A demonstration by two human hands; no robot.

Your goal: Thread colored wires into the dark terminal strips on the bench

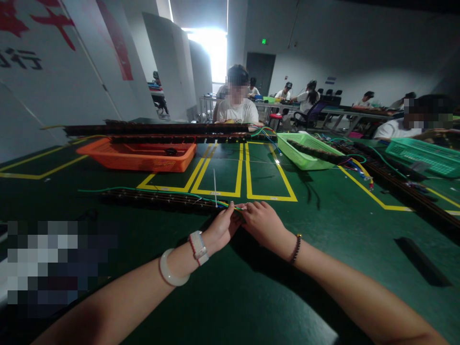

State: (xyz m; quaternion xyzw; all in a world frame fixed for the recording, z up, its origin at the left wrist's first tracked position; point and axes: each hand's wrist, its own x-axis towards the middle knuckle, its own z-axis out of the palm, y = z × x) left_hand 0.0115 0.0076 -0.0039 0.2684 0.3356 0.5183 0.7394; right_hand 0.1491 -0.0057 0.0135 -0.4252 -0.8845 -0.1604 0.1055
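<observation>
My left hand, with a woven watch band and a pale bangle at its wrist, pinches a bundle of coloured wires between thumb and fingers. Close against it, my right hand has its fingers curled on the same wires' right end; its fingertips are partly hidden. The bundle comes out of a long black strip lying to the left, with a green wire running along its top. A white cable tie sticks up from the strip's right end, just left of my left thumb.
Farther back stand an orange basket and a light green basket, with long black strips across the orange one. More wired strips lie at right, near a teal basket. A black piece lies nearer. A person sits opposite.
</observation>
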